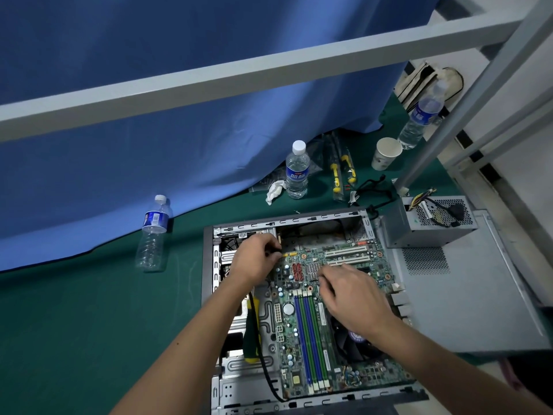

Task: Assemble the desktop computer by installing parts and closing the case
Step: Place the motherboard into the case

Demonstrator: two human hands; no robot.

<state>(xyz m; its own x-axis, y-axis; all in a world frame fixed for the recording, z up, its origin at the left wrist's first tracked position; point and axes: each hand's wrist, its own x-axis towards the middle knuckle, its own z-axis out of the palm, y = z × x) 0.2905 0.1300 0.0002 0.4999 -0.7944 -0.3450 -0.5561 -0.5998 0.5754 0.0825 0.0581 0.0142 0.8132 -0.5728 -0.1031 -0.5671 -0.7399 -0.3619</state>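
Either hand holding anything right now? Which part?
Left hand pinches a small black cable connector by its end, at the motherboard's top-left edge. Right hand rests curled on the board; whether it holds anything cannot be told.

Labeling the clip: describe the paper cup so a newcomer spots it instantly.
Start at the open computer case on the green mat and look past its far right corner, beyond the grey power supply. The paper cup stands upright there, beside a water bottle: the only white, open-topped container among clear capped bottles.

Lying flat on the green mat (74,324): an empty bottle (152,235). Standing upright near the blue curtain (149,55): two water bottles (296,170), a paper cup (386,153), beside a crumpled tissue (274,190).
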